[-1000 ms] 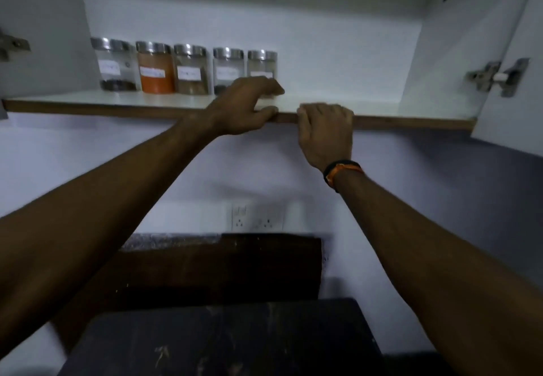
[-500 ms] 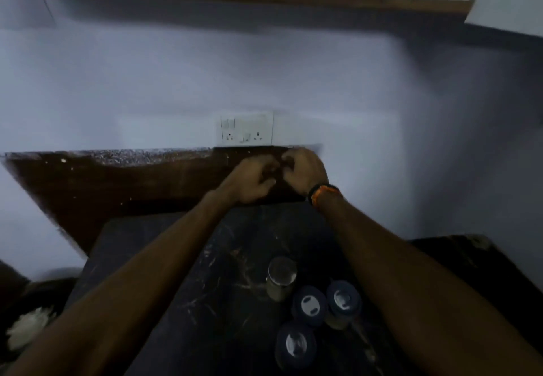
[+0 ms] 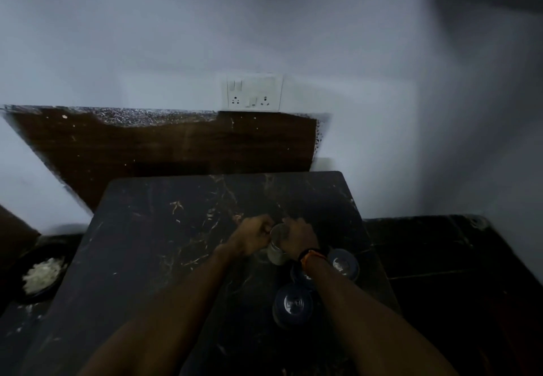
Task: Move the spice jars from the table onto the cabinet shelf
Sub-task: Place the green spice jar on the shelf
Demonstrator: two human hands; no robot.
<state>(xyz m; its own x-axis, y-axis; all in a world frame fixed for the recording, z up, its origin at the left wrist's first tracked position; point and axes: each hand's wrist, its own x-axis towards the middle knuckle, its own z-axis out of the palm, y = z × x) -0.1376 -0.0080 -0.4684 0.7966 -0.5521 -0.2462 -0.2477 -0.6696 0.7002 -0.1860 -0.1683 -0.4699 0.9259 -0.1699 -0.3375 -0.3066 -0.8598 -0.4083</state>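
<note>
— Where is the spice jar (image 3: 277, 247) found?

— On the dark marbled table (image 3: 152, 246), right of centre, clasped from both sides: the left hand (image 3: 253, 238) is curled round its left side, the right hand (image 3: 299, 238) round its right.

— What else is seen nearby?

— Three dark-lidded jars (image 3: 291, 305) are grouped just nearer, toward the right. A switch panel (image 3: 254, 92) is mounted on the far wall.

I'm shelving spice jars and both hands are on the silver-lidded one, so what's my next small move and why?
Probably lift the silver-lidded jar straight up. Your left hand and right hand both appear to grip it, it looks to be on the table, and dark-lidded jars stand close beside your right wrist.
</note>
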